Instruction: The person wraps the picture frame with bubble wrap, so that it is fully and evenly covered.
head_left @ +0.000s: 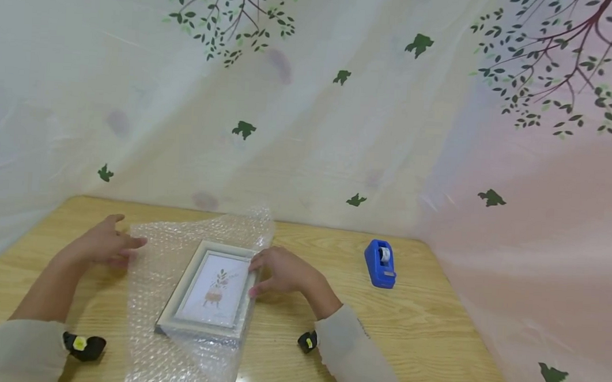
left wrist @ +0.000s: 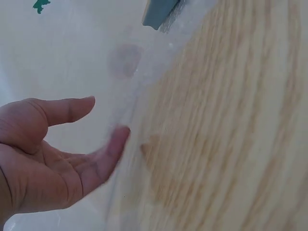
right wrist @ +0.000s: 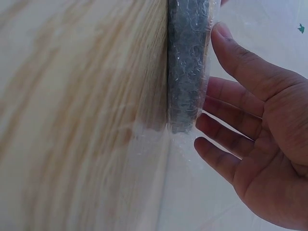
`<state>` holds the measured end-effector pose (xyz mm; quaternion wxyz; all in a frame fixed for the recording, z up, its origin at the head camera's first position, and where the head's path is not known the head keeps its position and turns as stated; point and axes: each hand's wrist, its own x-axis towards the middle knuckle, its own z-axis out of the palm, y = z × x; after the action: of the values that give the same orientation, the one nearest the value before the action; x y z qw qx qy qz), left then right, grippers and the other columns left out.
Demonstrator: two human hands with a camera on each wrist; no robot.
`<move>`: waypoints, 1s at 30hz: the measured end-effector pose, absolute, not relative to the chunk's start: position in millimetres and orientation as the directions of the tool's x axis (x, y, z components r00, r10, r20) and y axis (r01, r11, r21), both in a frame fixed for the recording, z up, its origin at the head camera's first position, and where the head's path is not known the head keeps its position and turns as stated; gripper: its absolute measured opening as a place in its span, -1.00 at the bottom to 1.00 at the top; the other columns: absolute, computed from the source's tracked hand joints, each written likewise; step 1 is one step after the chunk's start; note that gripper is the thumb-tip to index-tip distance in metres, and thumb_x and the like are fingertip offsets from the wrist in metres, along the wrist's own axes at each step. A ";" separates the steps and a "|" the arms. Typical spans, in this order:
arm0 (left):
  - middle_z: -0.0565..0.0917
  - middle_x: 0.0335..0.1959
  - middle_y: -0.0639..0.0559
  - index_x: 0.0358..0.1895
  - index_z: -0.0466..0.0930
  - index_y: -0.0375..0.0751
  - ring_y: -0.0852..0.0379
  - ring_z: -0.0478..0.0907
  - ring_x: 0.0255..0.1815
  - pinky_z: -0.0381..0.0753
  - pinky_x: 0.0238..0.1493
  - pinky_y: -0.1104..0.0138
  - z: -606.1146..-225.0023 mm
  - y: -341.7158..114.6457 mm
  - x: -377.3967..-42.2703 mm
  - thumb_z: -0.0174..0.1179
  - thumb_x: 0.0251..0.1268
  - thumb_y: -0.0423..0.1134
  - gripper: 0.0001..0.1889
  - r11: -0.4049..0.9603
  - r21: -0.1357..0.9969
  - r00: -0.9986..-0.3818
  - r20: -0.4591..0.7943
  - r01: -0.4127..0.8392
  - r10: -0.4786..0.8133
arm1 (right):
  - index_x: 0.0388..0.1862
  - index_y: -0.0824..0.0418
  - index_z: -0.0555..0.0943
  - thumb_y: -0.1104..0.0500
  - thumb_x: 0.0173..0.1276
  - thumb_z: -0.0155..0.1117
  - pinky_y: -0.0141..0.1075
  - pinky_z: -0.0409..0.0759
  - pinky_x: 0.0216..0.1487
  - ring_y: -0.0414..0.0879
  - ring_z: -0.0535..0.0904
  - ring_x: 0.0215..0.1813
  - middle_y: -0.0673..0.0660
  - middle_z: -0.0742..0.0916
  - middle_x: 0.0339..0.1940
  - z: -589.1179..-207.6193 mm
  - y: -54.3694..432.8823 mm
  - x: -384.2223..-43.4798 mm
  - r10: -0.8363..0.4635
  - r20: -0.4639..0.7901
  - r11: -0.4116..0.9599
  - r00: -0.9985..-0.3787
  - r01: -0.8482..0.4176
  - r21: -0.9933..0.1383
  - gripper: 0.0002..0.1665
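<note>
A cream picture frame [head_left: 192, 271] with a plant drawing lies face up on a sheet of bubble wrap [head_left: 143, 321], toward its right side. Bubble wrap also covers the frame's right side and lower edge. My right hand [head_left: 283, 270] rests at the frame's right edge, thumb and fingers touching the wrapped side. From the right wrist, that grey side [right wrist: 187, 62] shows beneath clear bubbles, next to my extended fingers. My left hand [head_left: 103, 242] is beside the wrap's upper left edge, its fingers spread. The left wrist view shows that hand [left wrist: 57, 159] holding nothing.
A blue tape dispenser [head_left: 381, 264] stands on the wooden table [head_left: 423, 324], to the right of the frame. Behind the table hangs a pale sheet [head_left: 308, 145] printed with leaves and branches. Black wrist devices [head_left: 85, 347] sit by both sleeves.
</note>
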<state>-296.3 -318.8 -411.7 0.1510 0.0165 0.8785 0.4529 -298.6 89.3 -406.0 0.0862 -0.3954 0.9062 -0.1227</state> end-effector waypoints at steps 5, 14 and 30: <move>0.55 0.11 -0.35 0.53 -0.26 -0.66 0.10 0.63 -0.11 0.74 -0.08 0.20 -410.4 -310.2 -289.8 0.18 0.54 -0.18 -0.09 0.386 0.903 -0.926 -0.292 -0.185 0.239 | 0.20 0.14 0.71 -0.12 0.23 0.55 -0.25 0.38 0.44 -0.06 0.54 0.35 0.04 0.70 0.26 -405.0 88.3 -297.5 -0.743 -0.056 0.654 -0.667 -0.705 -0.275 -0.38; 0.55 0.05 -0.08 0.46 0.10 -0.59 0.04 0.63 -0.17 0.74 -0.07 0.18 -399.9 -277.3 -279.7 0.11 0.57 -0.23 -0.36 0.254 0.962 -0.907 -0.189 -0.096 0.375 | 0.21 0.12 0.71 -0.13 0.22 0.56 -0.27 0.39 0.43 -0.08 0.54 0.35 0.03 0.70 0.26 -405.8 88.7 -297.9 -0.723 -0.064 0.674 -0.687 -0.684 -0.280 -0.38; 0.56 -0.05 -0.35 0.37 0.28 -0.53 -0.03 0.66 -0.32 0.77 -0.23 0.18 -395.0 -210.4 -283.4 0.21 0.46 -0.36 -0.47 0.317 0.948 -0.873 -0.156 -0.001 0.463 | 0.15 0.11 0.73 -0.13 0.19 0.58 -0.28 0.42 0.40 -0.09 0.56 0.31 0.01 0.71 0.22 -406.3 89.7 -298.1 -0.719 -0.057 0.679 -0.692 -0.683 -0.269 -0.40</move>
<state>-283.4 -210.4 -395.0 0.2051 0.1470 0.7852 0.5655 -298.1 89.7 -406.3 0.0793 -0.3842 0.9128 -0.1138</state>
